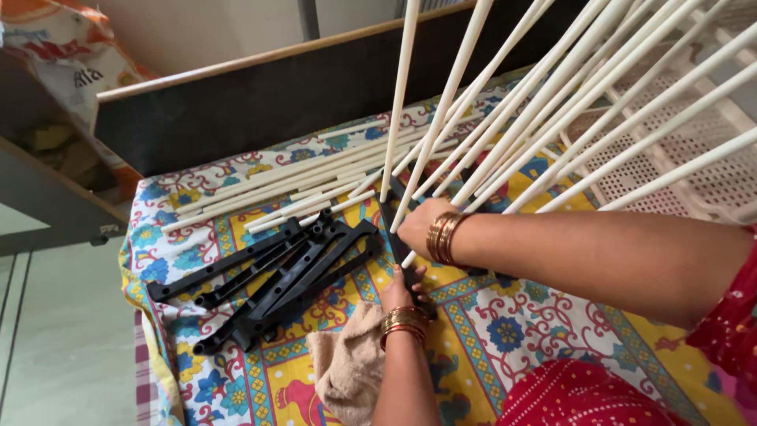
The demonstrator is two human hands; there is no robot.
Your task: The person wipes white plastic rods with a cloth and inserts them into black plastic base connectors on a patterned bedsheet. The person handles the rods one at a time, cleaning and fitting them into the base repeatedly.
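On the patterned bedsheet (489, 331), nearest the camera, the left hand (400, 293) is pressed down on the near end of a black plastic bar (392, 225), a beige cloth (347, 363) lying just beside the wrist. Its grip looks flattened on the bar rather than wrapped round it — whether the fingers curl under cannot be told. Just beyond, the right hand (418, 227) is clenched around the lower end of a white rod (441, 110) at the point where it meets the bar. A fan of similar white rods (583, 95) already rises from the bar toward the upper right, over a white perforated panel (670, 170).

The step in hand is judged to be the seating of a rod in the bar. It would be done best with the bar kept pinned flat, the rod held close to its tip and lined up straight with its hole before any push — a slanted entry could jam it or disturb the neighbouring rods.

Farther left, spare black bars (268, 276) lie stacked, and beyond them loose white rods (300, 185) rest along a dark wooden board (260, 102).
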